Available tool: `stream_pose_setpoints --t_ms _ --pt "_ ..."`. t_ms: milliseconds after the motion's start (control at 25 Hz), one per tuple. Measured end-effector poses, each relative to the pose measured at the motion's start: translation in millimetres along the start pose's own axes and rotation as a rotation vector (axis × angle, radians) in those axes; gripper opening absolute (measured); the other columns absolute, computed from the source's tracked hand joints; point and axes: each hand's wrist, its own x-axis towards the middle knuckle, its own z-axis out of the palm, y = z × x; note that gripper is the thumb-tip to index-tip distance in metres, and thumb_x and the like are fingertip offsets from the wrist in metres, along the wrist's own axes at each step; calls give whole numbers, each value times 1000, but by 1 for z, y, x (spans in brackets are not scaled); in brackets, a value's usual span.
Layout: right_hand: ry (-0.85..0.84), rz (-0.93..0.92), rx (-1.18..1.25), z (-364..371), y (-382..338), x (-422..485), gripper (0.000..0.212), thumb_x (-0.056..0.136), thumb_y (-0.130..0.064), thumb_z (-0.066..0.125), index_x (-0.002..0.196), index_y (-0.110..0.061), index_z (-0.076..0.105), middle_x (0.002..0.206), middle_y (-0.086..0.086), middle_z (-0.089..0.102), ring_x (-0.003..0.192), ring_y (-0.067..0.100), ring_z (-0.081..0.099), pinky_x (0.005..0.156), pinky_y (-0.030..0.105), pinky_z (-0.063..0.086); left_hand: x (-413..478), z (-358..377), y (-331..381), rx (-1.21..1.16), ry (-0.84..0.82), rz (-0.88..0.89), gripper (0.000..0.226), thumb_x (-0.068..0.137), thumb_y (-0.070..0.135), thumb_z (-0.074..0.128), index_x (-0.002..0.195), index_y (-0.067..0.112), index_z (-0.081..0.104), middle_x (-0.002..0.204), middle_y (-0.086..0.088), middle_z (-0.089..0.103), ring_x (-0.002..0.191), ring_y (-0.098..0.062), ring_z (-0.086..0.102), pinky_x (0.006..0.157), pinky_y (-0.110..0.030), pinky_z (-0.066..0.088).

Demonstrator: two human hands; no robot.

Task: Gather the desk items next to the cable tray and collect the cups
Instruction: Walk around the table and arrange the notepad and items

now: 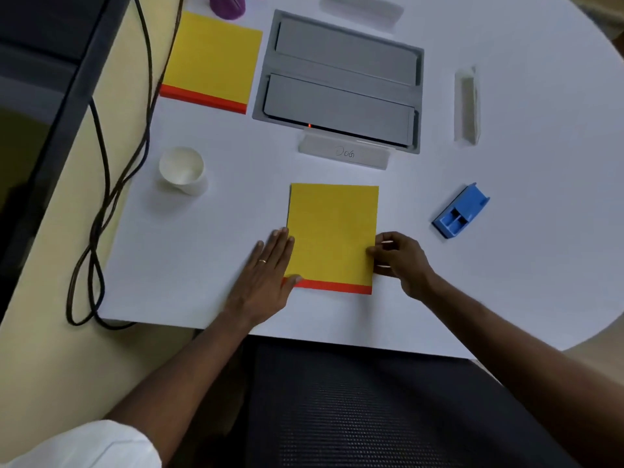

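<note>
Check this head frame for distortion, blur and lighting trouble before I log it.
Head view: wide-angle distortion bows the table edge at right. Head view: light is dim and even, corners darkened, no strong glare. Head view: the clear stand at the top is soft and faint against the white, while the near yellow pad, left hand and right hand are sharp enough.

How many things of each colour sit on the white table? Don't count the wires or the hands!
Yellow pads: 2
Clear stands: 3
White cup: 1
Purple thing, cut off: 1
Blue holder: 1
Grey cable tray: 1
Total: 9
</note>
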Motion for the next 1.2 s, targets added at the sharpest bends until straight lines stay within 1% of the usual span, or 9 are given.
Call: stream_pose_setpoints --t_ms 120,240,320,520,720,880,1000,1080,1200 --pt "-25 -80 50 0 -15 -6 11 90 -3 68 99 -7 65 95 14 68 85 26 71 67 31 62 10 1 -24 7 73 -89 66 109 44 21 162 6 8 171 -12 5 159 -25 6 127 -47 20" --pt "-82 -131 86 -10 -34 -8 15 91 -8 67 106 -8 66 106 13 73 96 27 74 74 33 62 25 -5 -49 27 101 -153 63 110 40 17 161 5 10 171 -12 8 159 -25 9 127 -47 21" --pt "-102 -145 93 -19 -51 -7 22 91 -9 66 112 -5 66 112 14 73 102 28 73 78 35 63 35 -9 -59 47 123 -151 63 110 39 20 161 4 11 170 -13 9 159 -25 10 126 -47 24" --pt "-162 -178 197 -21 -110 16 20 93 -7 62 113 -8 68 113 10 75 101 24 74 74 29 62 42 -1 -65 -2 250 -119 66 109 40 32 162 7 12 172 -8 9 159 -21 9 126 -46 23" --pt "-211 -262 205 38 -185 68 18 96 -5 59 112 -4 67 108 12 76 93 21 75 72 26 62 44 5 -70 -26 278 -130 71 106 45 36 162 8 12 172 -7 7 159 -23 8 127 -47 21" --pt "-184 -243 178 107 -220 115 21 96 -2 57 116 3 63 108 17 70 98 28 70 82 34 62 44 4 -70 -31 271 -136 71 106 46 36 162 10 11 172 -5 6 159 -22 7 127 -46 23" --pt "-113 -231 171 149 -238 145 5 94 1 61 96 -1 65 95 14 70 86 26 71 67 31 61 45 2 -67 -65 257 -140 71 106 46 35 162 11 11 172 -3 6 160 -21 5 126 -47 24" --pt "-54 -232 170 173 -245 164 14 92 3 64 81 -6 62 91 14 69 78 24 70 61 31 61 45 1 -67 -80 245 -143 70 106 46 35 162 12 12 172 -3 6 160 -21 5 126 -47 24" --pt "39 -252 137 200 -247 188 17 89 5 65 79 -7 62 100 18 68 78 27 69 62 34 63 44 1 -68 -88 227 -158 70 106 47 33 162 12 11 172 -2 6 160 -20 4 126 -46 24"
